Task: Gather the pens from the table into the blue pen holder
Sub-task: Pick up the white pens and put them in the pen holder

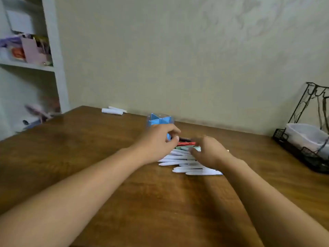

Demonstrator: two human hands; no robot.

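My left hand (158, 143) fingers curled, grip unclear; right hand (208, 154) covering pens (179, 162), hold unclear. Blue pen holder (160, 120) just beyond fingertips. Risk: knuckles knock holder, pens scatter.

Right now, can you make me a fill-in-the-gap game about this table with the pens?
1. The pen holder is the colour ____.
2. The pens lie on a table made of ____.
3. The black wire rack stands at the table's ____ edge.
4. The holder has ____ pens in it so far.

Missing words: blue; wood; right; no
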